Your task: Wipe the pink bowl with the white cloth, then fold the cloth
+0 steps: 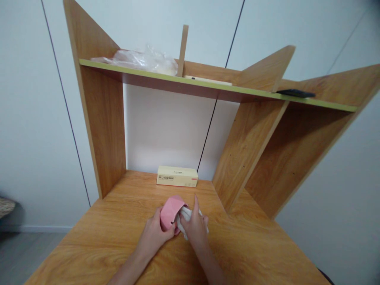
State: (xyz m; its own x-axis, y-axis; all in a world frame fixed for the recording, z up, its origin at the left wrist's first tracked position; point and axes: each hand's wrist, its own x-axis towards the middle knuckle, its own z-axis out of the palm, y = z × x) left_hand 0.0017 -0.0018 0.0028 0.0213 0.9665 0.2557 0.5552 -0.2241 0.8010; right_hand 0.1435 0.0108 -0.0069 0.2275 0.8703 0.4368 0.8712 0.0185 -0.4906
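My left hand (156, 231) is closed around a pink, faceted container (172, 209), which is tipped so that its opening faces right. A small dark mark shows at its rim. My right hand (194, 226) grips a crumpled white cloth (187, 214) at that opening, with part of the cloth against the rim or just inside. The right index finger points up and away from the cloth. What kind of container it is, and its inside, I cannot make out.
Behind the hands a cream box (177, 176) with printed lettering stands on the wooden desk (124, 257). Upright wooden panels (103, 126) frame the desk. Overhead, a shelf (208, 86) bears a clear plastic bag (145, 60), a flat white object (208, 80) and a dark flat object (295, 93).
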